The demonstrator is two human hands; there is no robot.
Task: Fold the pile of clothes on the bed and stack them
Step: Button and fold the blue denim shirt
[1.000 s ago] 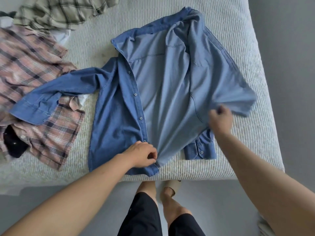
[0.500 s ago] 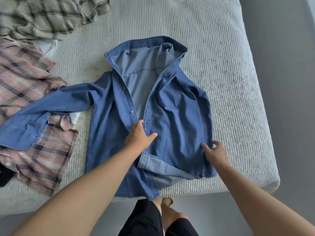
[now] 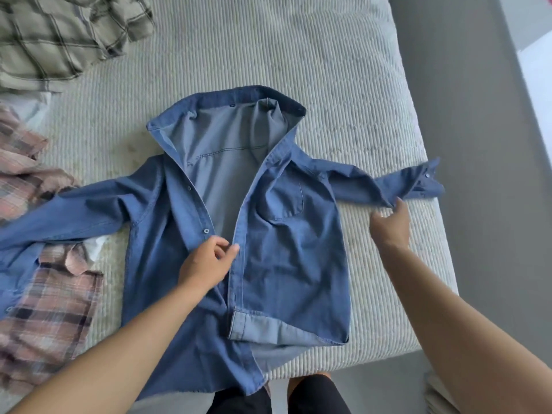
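Note:
A blue denim shirt (image 3: 286,264) lies front up and unbuttoned on the bed (image 3: 343,85), collar away from me. My left hand (image 3: 209,261) rests at the middle of the shirt and pinches the button placket between thumb and fingers. My right hand (image 3: 389,225) pinches the right sleeve (image 3: 397,186) near its cuff and holds it stretched out toward the bed's right edge. The left sleeve (image 3: 68,213) lies spread over a pink plaid garment (image 3: 50,309). The shirt's lower right hem is turned up, showing the pale inside.
A green-beige plaid garment (image 3: 59,34) lies bunched at the far left. More pink plaid cloth (image 3: 21,162) sits at the left edge, with white fabric (image 3: 27,106) beside it. The grey floor (image 3: 466,144) runs along the bed's right side. My legs (image 3: 298,395) stand at the near edge.
The right front panel was flipped over onto the shirt's body. My right hand then pulled the right sleeve out to the right. My left hand moved up to the placket.

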